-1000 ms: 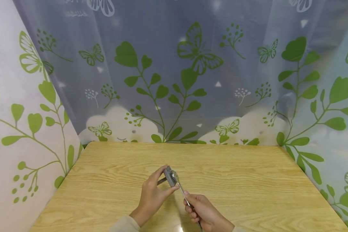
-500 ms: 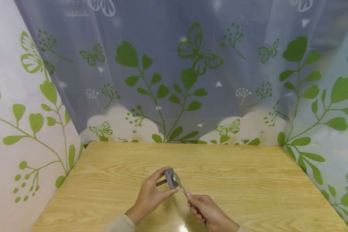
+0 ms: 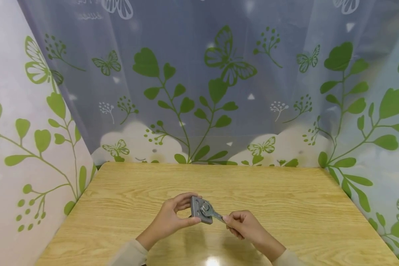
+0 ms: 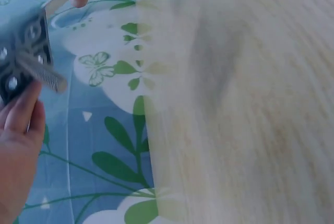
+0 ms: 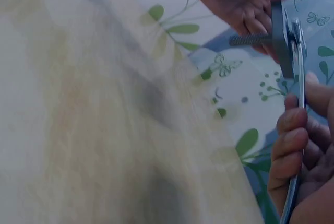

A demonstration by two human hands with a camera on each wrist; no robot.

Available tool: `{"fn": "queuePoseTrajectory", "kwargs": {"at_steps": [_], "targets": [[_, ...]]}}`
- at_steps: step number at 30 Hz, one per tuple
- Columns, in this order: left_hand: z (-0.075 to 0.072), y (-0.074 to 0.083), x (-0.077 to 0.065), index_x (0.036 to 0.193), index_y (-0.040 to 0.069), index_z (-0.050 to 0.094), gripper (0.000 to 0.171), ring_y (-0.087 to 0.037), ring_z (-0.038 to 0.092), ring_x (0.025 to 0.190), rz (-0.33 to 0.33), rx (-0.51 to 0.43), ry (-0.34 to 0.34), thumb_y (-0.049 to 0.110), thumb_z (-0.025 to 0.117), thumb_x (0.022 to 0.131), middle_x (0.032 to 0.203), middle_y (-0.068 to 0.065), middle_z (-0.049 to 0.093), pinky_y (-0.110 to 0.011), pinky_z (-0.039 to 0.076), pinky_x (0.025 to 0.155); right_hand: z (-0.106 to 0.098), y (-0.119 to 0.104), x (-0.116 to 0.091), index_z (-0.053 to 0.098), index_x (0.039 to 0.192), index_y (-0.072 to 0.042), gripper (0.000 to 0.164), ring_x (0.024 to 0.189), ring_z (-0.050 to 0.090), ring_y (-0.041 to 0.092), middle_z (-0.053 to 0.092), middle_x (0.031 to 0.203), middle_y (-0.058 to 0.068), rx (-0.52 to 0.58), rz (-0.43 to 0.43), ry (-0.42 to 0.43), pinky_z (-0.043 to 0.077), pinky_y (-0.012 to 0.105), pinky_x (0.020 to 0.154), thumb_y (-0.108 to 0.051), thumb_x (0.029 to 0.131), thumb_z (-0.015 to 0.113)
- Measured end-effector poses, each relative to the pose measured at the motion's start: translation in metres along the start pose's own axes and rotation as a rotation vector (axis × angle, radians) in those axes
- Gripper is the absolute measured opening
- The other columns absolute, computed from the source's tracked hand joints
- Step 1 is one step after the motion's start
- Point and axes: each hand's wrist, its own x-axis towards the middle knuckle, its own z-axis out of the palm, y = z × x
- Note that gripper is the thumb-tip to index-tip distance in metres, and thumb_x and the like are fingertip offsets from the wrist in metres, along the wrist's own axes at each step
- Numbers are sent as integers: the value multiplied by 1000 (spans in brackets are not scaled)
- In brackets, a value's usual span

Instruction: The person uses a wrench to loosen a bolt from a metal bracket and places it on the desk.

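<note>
My left hand (image 3: 173,218) holds a grey square plate (image 3: 195,213) by its edges, thumb below and fingers above, over the table. A bolt passes through the plate. Its shiny head (image 3: 205,207) faces right, and the threaded shank (image 5: 249,40) sticks out of the other side. The ring end of a metal wrench (image 3: 217,215) sits around the bolt head. My right hand (image 3: 251,231) grips the wrench's handle, which slants down to the right. In the left wrist view, the back of the plate (image 4: 44,51) shows several holes around the shank.
A wooden table (image 3: 126,184) lies beneath both hands, with their shadows on it. Curtains (image 3: 272,85) printed with green leaves and butterflies hang behind it and on both sides.
My right hand has swung up and to the right with the wrench, whose handle now lies flatter. The plate has turned in my left hand to show more of its bolt-head face.
</note>
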Motion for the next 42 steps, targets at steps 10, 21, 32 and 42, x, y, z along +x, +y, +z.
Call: {"fn": "queuePoseTrajectory", "kwargs": {"at_steps": [10, 21, 32, 42], "targets": [[-7, 3, 7, 134, 3, 52, 56, -20, 60, 116, -11, -226, -307, 17, 74, 85, 131, -17, 58, -29, 49, 101, -43, -27, 18, 65, 83, 2, 24, 51, 36, 2, 48, 60, -4, -343, -181, -169, 36, 20, 47, -19, 96, 60], [-5, -6, 6, 136, -6, 47, 65, -24, 62, 112, -43, -335, -469, 28, 73, 86, 133, -22, 55, -35, 49, 100, -48, -49, 30, 68, 78, -14, 15, 58, 42, 0, 62, 67, 2, -550, -349, -221, 41, 18, 53, -25, 87, 69], [-9, -10, 7, 135, 1, 50, 58, -24, 61, 114, -55, -268, -403, 21, 74, 86, 132, -19, 57, -38, 45, 104, -53, -34, 23, 69, 81, -12, 16, 55, 43, 3, 59, 66, 6, -505, -178, -171, 42, 21, 51, -24, 91, 66], [-13, -24, 2, 134, -1, 50, 60, -19, 62, 113, -141, -211, -256, 19, 75, 84, 132, -22, 56, -34, 47, 103, -80, 3, 17, 65, 85, 2, 34, 54, 37, 9, 57, 65, 3, -516, 46, 56, 35, 22, 49, -30, 96, 58]]}}
